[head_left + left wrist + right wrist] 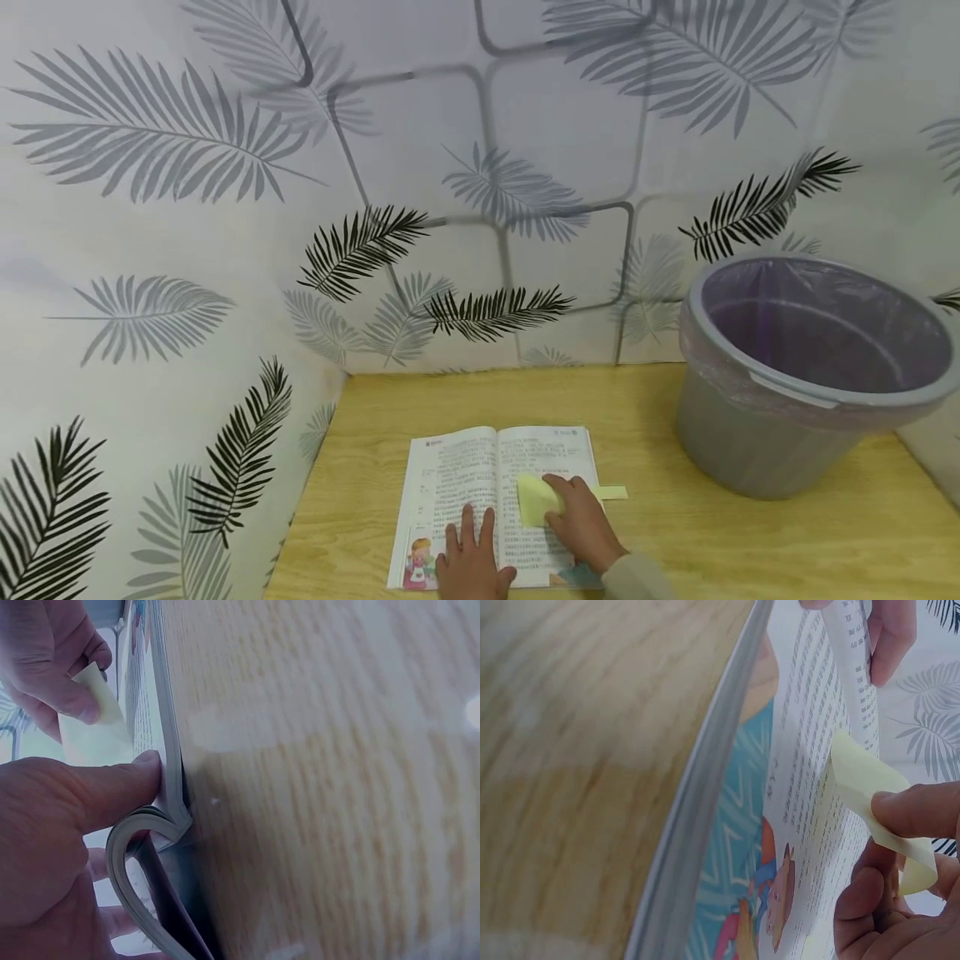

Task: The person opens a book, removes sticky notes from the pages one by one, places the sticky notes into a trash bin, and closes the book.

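Observation:
An open book [465, 467] with printed text and small colour pictures lies on the wooden table. My left hand [474, 557] rests on its left page with the fingers spread; in the left wrist view the thumb [112, 787] lies across the book near the spine. Over the right page, my right hand [585, 521] pinches a yellow sticky note [536, 500] between thumb and fingers. The right wrist view shows the note [870, 787] curling, with its free edge near the text. Another yellow strip [613, 492] sticks out past the right page's edge.
A large grey bin [757, 442] with a translucent purple liner stands on the table [480, 396] at the right. A wall [420, 125] with leaf patterns rises behind the table and along its left side.

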`<state>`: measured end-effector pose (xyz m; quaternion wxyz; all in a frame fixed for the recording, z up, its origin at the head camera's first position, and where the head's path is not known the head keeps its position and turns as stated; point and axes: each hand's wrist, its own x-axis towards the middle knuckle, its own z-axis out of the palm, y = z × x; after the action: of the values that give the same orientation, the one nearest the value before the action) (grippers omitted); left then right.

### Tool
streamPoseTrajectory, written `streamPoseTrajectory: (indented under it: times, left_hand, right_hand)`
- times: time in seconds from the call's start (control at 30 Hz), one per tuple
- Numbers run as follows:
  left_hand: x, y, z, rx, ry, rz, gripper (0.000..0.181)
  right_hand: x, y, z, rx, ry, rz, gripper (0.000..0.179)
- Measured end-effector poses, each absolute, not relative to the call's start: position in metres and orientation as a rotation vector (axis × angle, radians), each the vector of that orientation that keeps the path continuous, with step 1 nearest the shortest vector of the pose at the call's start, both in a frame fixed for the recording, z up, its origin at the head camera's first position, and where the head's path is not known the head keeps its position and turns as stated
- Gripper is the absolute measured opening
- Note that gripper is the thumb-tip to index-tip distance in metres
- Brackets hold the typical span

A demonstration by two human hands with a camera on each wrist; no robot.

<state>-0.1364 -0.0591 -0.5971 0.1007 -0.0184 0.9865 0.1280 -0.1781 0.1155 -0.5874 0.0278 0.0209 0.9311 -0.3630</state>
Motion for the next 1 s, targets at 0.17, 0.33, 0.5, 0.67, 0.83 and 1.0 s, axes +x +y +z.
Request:
streamPoseTrajectory:
  times: [0.17,0.33,0.5,0.67,0.83,1.0]
  left_hand:
    - [-0.133,-0.06,-0.602,-0.036,2.912,0.415,0.087]
    - [-0.132,-0.059,-0.599,-0.039,2.92,0.406,0.088]
    - [-0.133,-0.058,-0.597,-0.06,2.907,0.374,0.089]
    - [-0.134,-0.059,-0.597,-0.069,2.906,0.377,0.088]
    - [-0.135,-0.059,-0.596,-0.066,2.903,0.401,0.088]
    - [-0.137,-0.059,-0.597,-0.077,2.885,0.403,0.089]
  right_hand:
    - [-0.171,0.115,-0.589,0.058,2.888,-1.163,0.055]
    - [-0.17,0.114,-0.582,0.037,2.877,-1.156,0.057]
    - [-0.17,0.113,-0.577,0.027,2.867,-1.16,0.058]
    - [-0.168,0.113,-0.574,-0.054,2.863,-1.229,0.061]
    - [-0.164,0.114,-0.566,-0.092,2.825,-1.288,0.063]
    - [-0.16,0.118,-0.55,-0.076,2.808,-1.392,0.066]
